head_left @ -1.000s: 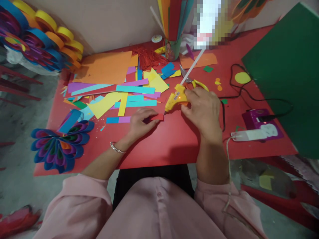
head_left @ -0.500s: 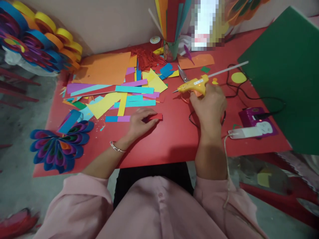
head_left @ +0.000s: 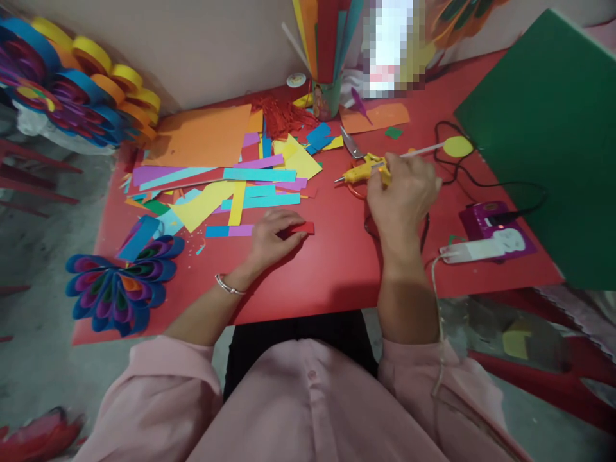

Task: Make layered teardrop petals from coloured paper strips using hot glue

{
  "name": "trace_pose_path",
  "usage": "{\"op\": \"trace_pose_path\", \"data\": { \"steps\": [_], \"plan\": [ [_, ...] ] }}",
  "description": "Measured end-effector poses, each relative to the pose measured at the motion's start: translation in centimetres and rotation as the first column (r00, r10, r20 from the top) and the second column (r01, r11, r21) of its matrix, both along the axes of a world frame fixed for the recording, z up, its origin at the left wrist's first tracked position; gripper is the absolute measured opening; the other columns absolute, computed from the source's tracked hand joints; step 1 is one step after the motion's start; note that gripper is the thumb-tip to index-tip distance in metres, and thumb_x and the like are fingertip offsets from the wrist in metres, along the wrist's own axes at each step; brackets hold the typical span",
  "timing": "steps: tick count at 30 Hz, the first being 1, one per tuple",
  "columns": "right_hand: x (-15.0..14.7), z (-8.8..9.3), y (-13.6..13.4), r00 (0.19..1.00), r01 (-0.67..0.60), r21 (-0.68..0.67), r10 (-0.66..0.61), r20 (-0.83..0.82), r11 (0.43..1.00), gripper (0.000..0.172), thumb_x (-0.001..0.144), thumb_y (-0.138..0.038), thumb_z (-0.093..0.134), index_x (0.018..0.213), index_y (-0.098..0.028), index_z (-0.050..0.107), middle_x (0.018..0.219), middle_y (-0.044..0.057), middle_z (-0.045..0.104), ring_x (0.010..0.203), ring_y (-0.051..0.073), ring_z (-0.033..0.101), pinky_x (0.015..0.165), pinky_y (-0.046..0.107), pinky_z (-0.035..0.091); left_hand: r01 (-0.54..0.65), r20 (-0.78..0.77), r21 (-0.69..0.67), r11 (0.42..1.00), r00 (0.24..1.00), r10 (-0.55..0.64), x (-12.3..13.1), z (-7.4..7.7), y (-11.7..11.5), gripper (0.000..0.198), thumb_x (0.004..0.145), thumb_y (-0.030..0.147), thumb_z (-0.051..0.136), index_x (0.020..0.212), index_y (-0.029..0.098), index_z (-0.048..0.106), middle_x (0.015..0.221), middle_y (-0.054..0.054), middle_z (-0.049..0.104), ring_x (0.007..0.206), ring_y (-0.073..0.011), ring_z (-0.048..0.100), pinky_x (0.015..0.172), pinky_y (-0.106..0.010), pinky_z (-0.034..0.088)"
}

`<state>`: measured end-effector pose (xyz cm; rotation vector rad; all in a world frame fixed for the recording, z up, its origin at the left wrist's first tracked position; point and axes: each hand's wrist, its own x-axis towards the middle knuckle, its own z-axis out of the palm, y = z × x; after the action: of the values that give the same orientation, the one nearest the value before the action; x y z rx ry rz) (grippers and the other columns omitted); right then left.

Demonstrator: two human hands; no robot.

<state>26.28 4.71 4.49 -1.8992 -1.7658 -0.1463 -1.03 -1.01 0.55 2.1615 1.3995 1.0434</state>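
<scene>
Gripping one hot-glue gun [head_left: 359, 174] in palm-down right hand [head_left: 405, 192] with curled fingers — and, left of gun, holding one multicoloured paper strip [head_left: 239, 230] between left hand [head_left: 275, 233] fingers, bent and loosely closed.

Pale wall [head_left: 216, 51] behind red table [head_left: 308, 282]; grey floor [head_left: 33, 366] below; red furniture bars [head_left: 36, 155] at left.

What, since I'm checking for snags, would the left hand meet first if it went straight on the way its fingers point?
Past the red paper it holds, the left hand would probably meet the black cord beside the right hand, though depth is unclear.
</scene>
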Motion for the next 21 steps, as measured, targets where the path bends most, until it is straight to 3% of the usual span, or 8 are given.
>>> {"op": "trace_pose_path", "data": {
  "steps": [8, 13, 17, 21],
  "plan": [
    [-1.2, 0.1, -0.2, 0.978, -0.158, -0.103, 0.17, 0.12, 0.982, 0.044, 0.111, -0.038, 0.044, 0.142, -0.025, 0.071, 0.129, 0.018, 0.074, 0.122, 0.039, 0.062, 0.089, 0.048, 0.046, 0.01, -0.026, 0.052, 0.999, 1.0, -0.009, 0.0, -0.1, -0.1, 0.015, 0.093, 0.035, 0.083, 0.102, 0.024, 0.083, 0.105, -0.008, 0.085, 0.102, -0.0268, 0.078, 0.096, -0.047, 0.06],
    [-2.2, -0.2, -0.4, 0.956, -0.293, -0.065, 0.291, -0.046, 0.954, 0.04, 0.108, -0.032, 0.044, 0.12, -0.025, 0.082, 0.112, 0.015, 0.08, 0.11, 0.034, 0.068, 0.089, 0.044, 0.048, 0.006, -0.079, 0.053, 0.999, 0.997, -0.002, 0.0, 0.0, -0.2, 0.014, 0.093, 0.031, 0.082, 0.104, 0.022, 0.083, 0.108, -0.007, 0.085, 0.104, -0.0265, 0.077, 0.097, -0.047, 0.06],
    [-2.9, -0.1, -0.9, 0.896, -0.442, -0.18, 0.425, -0.126, 0.879, 0.035, 0.102, -0.029, 0.051, 0.106, -0.023, 0.085, 0.101, 0.01, 0.082, 0.098, 0.029, 0.071, 0.081, 0.039, 0.045, -0.008, -0.09, 0.033, 0.999, 0.996, 0.011, 0.0, 0.1, -0.3, 0.014, 0.093, 0.031, 0.082, 0.103, 0.022, 0.083, 0.108, -0.007, 0.085, 0.105, -0.0262, 0.077, 0.097, -0.046, 0.061],
    [-3.5, 0.0, -1.4, 0.842, -0.54, -0.265, 0.519, -0.151, 0.799, 0.031, 0.098, -0.026, 0.057, 0.106, -0.024, 0.087, 0.102, 0.009, 0.083, 0.095, 0.027, 0.07, 0.076, 0.037, 0.04, -0.008, -0.103, 0.032, 0.999, 0.995, 0.011, 0.0, 0.2, -0.3, 0.013, 0.092, 0.029, 0.082, 0.103, 0.023, 0.083, 0.108, -0.007, 0.085, 0.104, -0.0259, 0.077, 0.095, -0.046, 0.062]
  ]
}}
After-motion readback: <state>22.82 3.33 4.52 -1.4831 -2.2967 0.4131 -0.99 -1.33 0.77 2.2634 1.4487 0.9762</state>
